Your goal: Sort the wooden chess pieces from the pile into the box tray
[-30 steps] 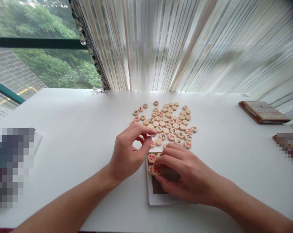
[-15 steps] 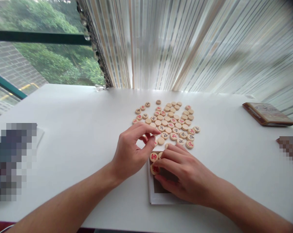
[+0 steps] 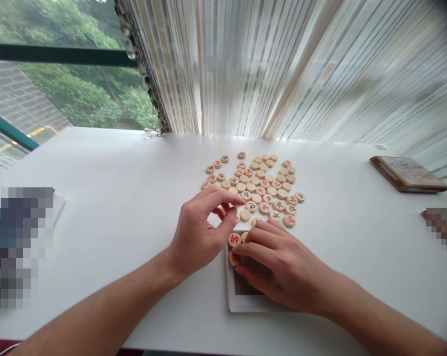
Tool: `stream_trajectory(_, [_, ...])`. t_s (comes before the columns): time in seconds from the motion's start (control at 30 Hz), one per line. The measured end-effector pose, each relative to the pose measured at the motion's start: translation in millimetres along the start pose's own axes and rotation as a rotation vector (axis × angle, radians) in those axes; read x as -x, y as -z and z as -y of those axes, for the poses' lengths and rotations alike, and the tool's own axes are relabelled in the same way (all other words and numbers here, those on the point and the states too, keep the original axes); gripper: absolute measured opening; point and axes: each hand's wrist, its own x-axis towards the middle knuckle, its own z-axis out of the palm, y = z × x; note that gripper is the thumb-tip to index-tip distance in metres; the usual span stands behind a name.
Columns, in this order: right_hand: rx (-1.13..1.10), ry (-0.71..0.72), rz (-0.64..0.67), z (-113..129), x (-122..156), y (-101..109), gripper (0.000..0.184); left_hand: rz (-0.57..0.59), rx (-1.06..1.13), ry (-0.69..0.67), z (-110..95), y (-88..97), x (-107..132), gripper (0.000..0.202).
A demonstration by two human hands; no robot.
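Observation:
My right hand (image 3: 275, 259) reaches over a shallow white-rimmed box (image 3: 228, 291) with a dark inside. Its thumb and fingertips grip a round wooden Chinese chess piece (image 3: 235, 258) with a red character, at the box's left side. Directly above that piece, another red-marked chess piece (image 3: 234, 240) lies in the box's upper left corner, and a third shows partly beside it under my fingers. My left hand (image 3: 201, 232) hovers near the front of the scattered chess pieces (image 3: 256, 199), thumb and index finger curved but apart, with nothing between them. It hides a few pieces behind it.
Many of the scattered pieces lie face down, others show red or black characters. A brown-edged box (image 3: 409, 174) rests on the white table (image 3: 134, 198) at the right. Blurred-out items sit at both sides. A striped curtain (image 3: 238, 69) and a window border the far edge.
Both hands stay almost in place. The piece under my right fingertips has shifted slightly, and more of its red character shows.

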Motion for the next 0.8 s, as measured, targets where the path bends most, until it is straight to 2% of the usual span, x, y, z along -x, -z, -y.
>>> stream_trajectory(0.5, [-0.013, 0.035, -0.037, 0, 0, 2, 0.007, -0.007, -0.008, -0.006, 0, 0.0, -1, 0.022])
stream_trajectory(0.8, [-0.089, -0.002, -0.268, -6, -3, 17, 0.01, -0.043, 0.001, 0.055, 7, 7.6, -7, 0.018])
